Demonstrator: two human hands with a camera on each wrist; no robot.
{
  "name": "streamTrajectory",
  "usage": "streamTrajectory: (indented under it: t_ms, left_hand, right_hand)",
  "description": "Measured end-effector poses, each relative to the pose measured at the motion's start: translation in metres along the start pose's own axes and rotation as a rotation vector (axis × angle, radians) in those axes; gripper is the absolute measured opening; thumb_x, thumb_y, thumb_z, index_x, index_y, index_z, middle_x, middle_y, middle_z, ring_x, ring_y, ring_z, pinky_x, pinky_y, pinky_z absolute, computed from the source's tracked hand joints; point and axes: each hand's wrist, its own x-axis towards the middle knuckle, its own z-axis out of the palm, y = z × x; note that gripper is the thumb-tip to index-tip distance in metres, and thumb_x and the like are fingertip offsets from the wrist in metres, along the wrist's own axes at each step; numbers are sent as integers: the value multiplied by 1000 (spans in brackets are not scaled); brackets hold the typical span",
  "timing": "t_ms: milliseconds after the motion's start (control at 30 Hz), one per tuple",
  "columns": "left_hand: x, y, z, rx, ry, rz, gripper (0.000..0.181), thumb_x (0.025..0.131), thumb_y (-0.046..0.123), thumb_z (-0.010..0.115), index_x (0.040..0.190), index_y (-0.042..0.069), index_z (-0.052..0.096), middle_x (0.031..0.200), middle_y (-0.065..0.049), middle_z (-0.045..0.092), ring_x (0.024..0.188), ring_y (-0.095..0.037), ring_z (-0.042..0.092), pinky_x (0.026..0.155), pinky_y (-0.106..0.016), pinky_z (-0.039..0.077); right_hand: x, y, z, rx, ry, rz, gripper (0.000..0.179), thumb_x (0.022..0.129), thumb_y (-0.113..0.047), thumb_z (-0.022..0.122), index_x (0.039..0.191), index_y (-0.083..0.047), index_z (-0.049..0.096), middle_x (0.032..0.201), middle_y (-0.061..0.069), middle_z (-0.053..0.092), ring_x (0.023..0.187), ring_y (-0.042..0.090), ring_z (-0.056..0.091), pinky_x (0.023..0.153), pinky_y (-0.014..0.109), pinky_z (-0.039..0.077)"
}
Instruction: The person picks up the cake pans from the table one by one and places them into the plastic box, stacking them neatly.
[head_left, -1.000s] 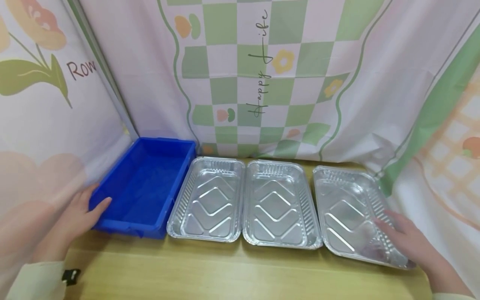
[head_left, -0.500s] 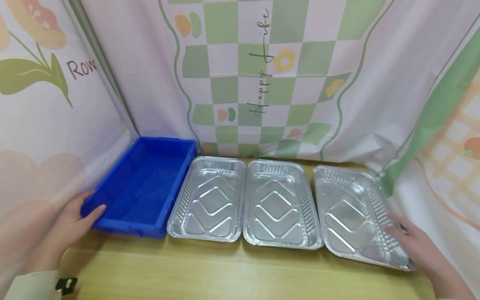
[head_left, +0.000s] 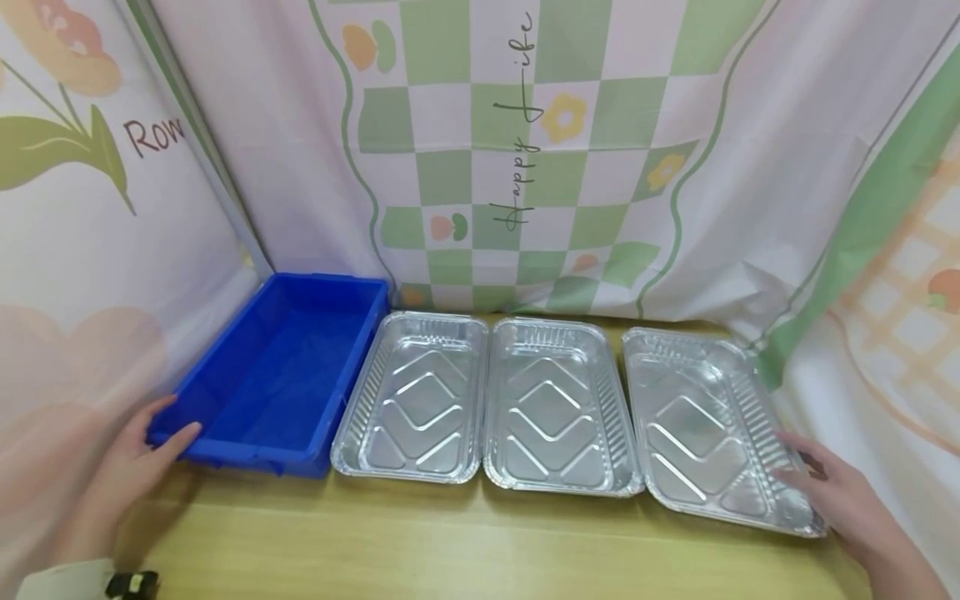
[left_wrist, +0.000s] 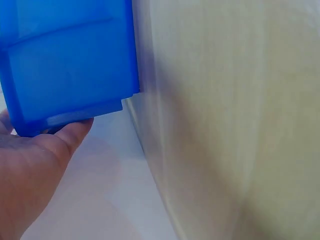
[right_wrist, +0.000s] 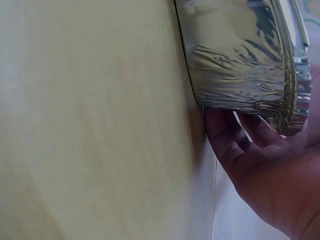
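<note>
In the head view my left hand [head_left: 135,458] grips the near left corner of a blue plastic tray [head_left: 281,358], its thumb over the rim. The left wrist view shows that hand [left_wrist: 37,167] at the tray's end wall [left_wrist: 70,65]. On the far right my right hand [head_left: 836,492] holds the near right corner of a foil tray [head_left: 693,425], thumb over the edge. In the right wrist view, fingers of the hand [right_wrist: 270,172] curl against the outside of the crinkled foil wall [right_wrist: 240,80]. Both trays have nothing in them.
Two more foil trays, one in the middle left [head_left: 423,400] and one in the middle [head_left: 558,408], stand between the held ones. All rest on a wooden table [head_left: 480,542]. Printed curtains [head_left: 442,125] enclose the back and sides.
My left hand has shifted slightly left and down, and the near left corner of the blue tray bulges outward with it. My right hand has moved slightly right along the foil tray's edge.
</note>
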Motion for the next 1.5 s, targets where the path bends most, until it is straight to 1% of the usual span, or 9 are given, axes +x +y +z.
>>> streamTrajectory:
  t_ms: [67, 100, 167, 367, 733, 867, 1100, 1267, 1500]
  left_hand:
    - [-2, 0, 0, -20, -8, -29, 71, 100, 29, 57, 150, -8, 23, 149, -40, 22, 135, -57, 16, 112, -62, 9]
    - [-3, 0, 1, -30, -12, -42, 71, 100, 30, 56, 151, -7, 22, 149, -40, 21, 135, -56, 15, 112, -62, 8]
    - [-4, -1, 1, -36, -17, -61, 72, 101, 31, 55, 152, -6, 21, 150, -39, 19, 136, -54, 15, 113, -60, 7]
    - [-7, -8, 3, -58, -6, -73, 72, 101, 31, 55, 152, -5, 19, 151, -38, 17, 139, -49, 11, 116, -51, 3]
    - [-9, -12, 5, -93, 13, -100, 74, 100, 32, 57, 155, 1, 18, 154, -34, 17, 141, -42, 10, 117, -48, 3]
    - [-9, -13, 5, -91, 7, -100, 74, 101, 32, 56, 155, 2, 17, 155, -33, 14, 141, -43, 8, 116, -51, 2]
    - [-9, -14, 5, -72, 5, -92, 73, 101, 32, 55, 154, 0, 18, 154, -35, 15, 141, -45, 7, 115, -52, 1]
    - [-9, -14, 5, -65, 5, -96, 73, 101, 33, 55, 155, 0, 18, 154, -35, 15, 141, -46, 7, 115, -52, 1]
    - [-10, -13, 5, -118, 6, -119, 71, 101, 33, 55, 157, 8, 18, 156, -31, 13, 143, -38, 6, 116, -49, 0]
  right_hand:
    - [-2, 3, -1, -7, 11, -24, 66, 98, -19, 62, 155, -22, 30, 150, -16, 29, 115, -7, 40, 80, 6, 37]
    - [-2, 4, -1, 2, 15, -33, 66, 97, -17, 63, 155, -21, 32, 143, -21, 34, 105, -15, 38, 77, 6, 38]
    - [-4, 5, -1, 26, 13, -41, 66, 96, -14, 64, 154, -21, 34, 133, -27, 39, 100, -20, 38, 74, 6, 39]
    - [-5, 7, -3, 77, 15, -43, 65, 94, -8, 65, 152, -19, 37, 117, -38, 41, 98, -19, 44, 73, 9, 42]
    - [-8, 11, -4, 56, 17, -26, 66, 95, -11, 65, 153, -20, 35, 128, -33, 39, 100, -22, 38, 76, 5, 39]
    - [-7, 13, -4, 120, 35, -65, 65, 92, -2, 66, 151, -15, 40, 119, -37, 45, 100, -20, 44, 76, 5, 41]
    - [-5, 17, -4, 261, 38, -106, 62, 89, 7, 64, 146, -13, 48, 118, -35, 51, 102, -17, 49, 77, 6, 43]
    - [-6, 20, -5, 398, 28, -109, 61, 89, 12, 62, 143, -12, 51, 119, -31, 56, 102, -12, 54, 76, 9, 46]
    - [-9, 21, -7, 473, 5, -70, 63, 90, 12, 60, 145, -17, 50, 117, -31, 56, 101, -13, 53, 76, 11, 48]
